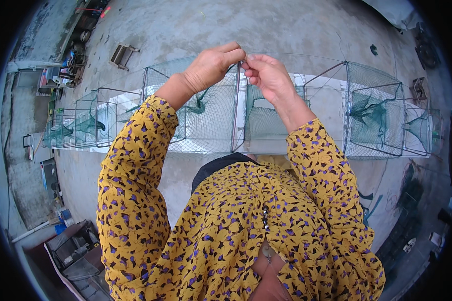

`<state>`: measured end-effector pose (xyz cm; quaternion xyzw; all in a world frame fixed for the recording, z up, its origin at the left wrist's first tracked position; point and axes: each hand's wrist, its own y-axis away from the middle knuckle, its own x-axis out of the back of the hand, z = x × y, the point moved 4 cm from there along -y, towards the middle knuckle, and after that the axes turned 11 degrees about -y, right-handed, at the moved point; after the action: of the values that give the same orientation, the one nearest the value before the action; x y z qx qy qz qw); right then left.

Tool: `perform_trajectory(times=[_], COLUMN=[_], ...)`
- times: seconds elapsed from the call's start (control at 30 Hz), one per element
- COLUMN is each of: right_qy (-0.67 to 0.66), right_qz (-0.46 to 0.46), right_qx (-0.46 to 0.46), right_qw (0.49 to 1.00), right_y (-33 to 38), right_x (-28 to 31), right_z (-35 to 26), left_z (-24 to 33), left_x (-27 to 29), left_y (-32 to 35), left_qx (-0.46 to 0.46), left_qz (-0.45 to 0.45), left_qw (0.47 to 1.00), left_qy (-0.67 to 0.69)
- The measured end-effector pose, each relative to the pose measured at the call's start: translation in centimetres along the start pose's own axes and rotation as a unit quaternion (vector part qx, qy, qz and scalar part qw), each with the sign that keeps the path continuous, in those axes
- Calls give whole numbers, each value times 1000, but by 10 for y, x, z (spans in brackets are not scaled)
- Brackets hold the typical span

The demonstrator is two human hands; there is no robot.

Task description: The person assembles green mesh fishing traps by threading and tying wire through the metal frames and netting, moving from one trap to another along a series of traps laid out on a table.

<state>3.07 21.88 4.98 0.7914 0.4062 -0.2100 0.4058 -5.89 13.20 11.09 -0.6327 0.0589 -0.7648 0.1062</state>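
A long folding fish trap [211,130] of green netting over dark rectangular wire frames stretches across in front of me. My left hand [213,65] is closed at the far upper corner of one middle frame, fingers pinching it. Right beside it, my right hand [270,76] is closed too, thumb and forefinger pressed together, fingertips meeting the left ones. Whatever sits between the right fingertips is too small to make out. Gathered green mesh funnels [371,114] hang inside the trap's sections.
A pale board or bench top [326,95] lies beneath the trap. Beyond it on the concrete floor stands a small wooden stool [121,55]; another stool [418,89] is at right. Dark netting [409,188] lies at lower right. A cart-like container [78,256] is at lower left.
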Motion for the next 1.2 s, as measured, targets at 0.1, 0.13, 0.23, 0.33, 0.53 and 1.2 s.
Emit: perform_trajectory(times=[0.1, 0.13, 0.23, 0.33, 0.53, 1.2], right_qy=[101, 102, 190, 339, 403, 347], right_qz=[30, 30, 49, 53, 61, 40], right_qx=[86, 86, 157, 296, 349, 314], right_qw=[991, 991, 968, 891, 844, 883], right_y=[6, 7, 9, 10, 9, 16], right_x=[-6, -8, -10, -11, -8, -7], right_z=[-2, -3, -11, -16, -4, -4], left_z=[0, 0, 0, 3, 0, 1], left_x=[1, 2, 6, 8, -4, -8], left_y=[-1, -3, -11, -13, -2, -1], left_qx=[-5, -1, 4, 9, 13, 29], left_qz=[6, 7, 9, 15, 22, 19], left_qw=[1000, 1000, 1000, 1000, 1000, 999], left_qy=[-4, -7, -4, 5, 1, 10])
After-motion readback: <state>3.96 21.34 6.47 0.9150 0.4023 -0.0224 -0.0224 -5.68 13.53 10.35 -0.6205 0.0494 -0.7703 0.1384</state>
